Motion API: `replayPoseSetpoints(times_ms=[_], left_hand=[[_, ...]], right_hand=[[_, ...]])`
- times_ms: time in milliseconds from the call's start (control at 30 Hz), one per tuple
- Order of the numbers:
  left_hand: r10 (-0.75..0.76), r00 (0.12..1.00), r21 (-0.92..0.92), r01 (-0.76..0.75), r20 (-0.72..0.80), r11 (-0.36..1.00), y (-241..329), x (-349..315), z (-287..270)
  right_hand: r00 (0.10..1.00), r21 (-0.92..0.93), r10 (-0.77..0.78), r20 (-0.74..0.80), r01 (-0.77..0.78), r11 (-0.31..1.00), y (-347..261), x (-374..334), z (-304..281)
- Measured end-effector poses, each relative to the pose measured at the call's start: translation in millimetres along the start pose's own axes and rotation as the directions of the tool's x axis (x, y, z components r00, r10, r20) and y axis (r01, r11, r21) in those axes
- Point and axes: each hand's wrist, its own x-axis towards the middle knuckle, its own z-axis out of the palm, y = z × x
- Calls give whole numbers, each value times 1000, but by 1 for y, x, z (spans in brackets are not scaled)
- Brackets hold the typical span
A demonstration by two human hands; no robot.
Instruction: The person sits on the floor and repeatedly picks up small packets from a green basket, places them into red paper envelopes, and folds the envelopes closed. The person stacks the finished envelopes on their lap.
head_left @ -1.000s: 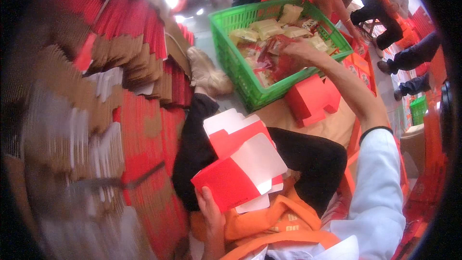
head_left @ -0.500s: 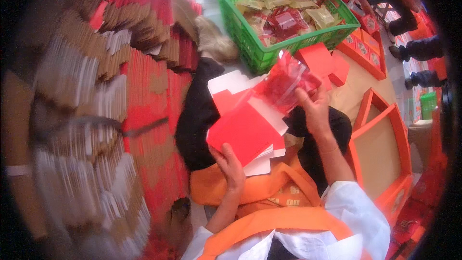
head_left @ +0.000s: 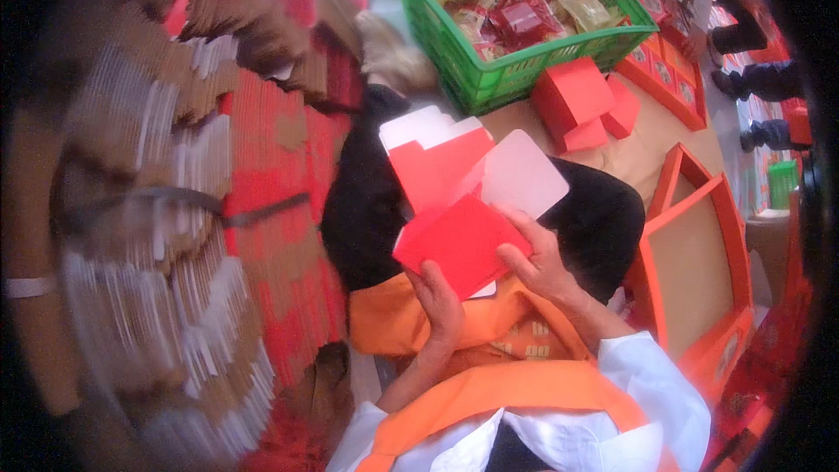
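Observation:
Both my hands are on a red folding carton (head_left: pixel 463 245) above my lap. My left hand (head_left: pixel 440 301) grips its lower left side, thumb and fingers closed along the edge. At the right, my right hand (head_left: pixel 544 262) pinches the carton's side, its thumb on the near face. The carton's far end spreads out in flaps: a pale rounded flap (head_left: pixel 526 177) and a red panel with white tabs. Its inside is hidden from view. The orange apron (head_left: pixel 393 325) over my lap lies just below the carton.
Flat red, white and brown cartons (head_left: pixel 271 149) stand in long stacks on the left. A green crate (head_left: pixel 542 79) of gold and red packets (head_left: pixel 529 22) is ahead. Red boxes (head_left: pixel 572 96) sit before it; an orange divided tray (head_left: pixel 645 288) lies right. Other people work at upper right.
The clear-wrapped red packet that my right hand held beyond the carton is out of sight. That hand has come down and left onto the carton, which has turned and shifted slightly right.

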Motion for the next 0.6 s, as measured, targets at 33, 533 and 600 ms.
replayPoseSetpoints(times_ms=[33,533,600], left_hand=[[-20,1000,-24,20,17,1000,-6,-8,-1],[-148,799,480,-192,583,856,22,-28,-50],[-99,716,412,-278,691,868,26,-24,-54]], right_hand=[[999,36,29,26,-30,999,-3,-1,-2],[861,391,74,504,-303,869,24,-77,-22],[859,409,106,501,-343,845,26,-86,-19]])
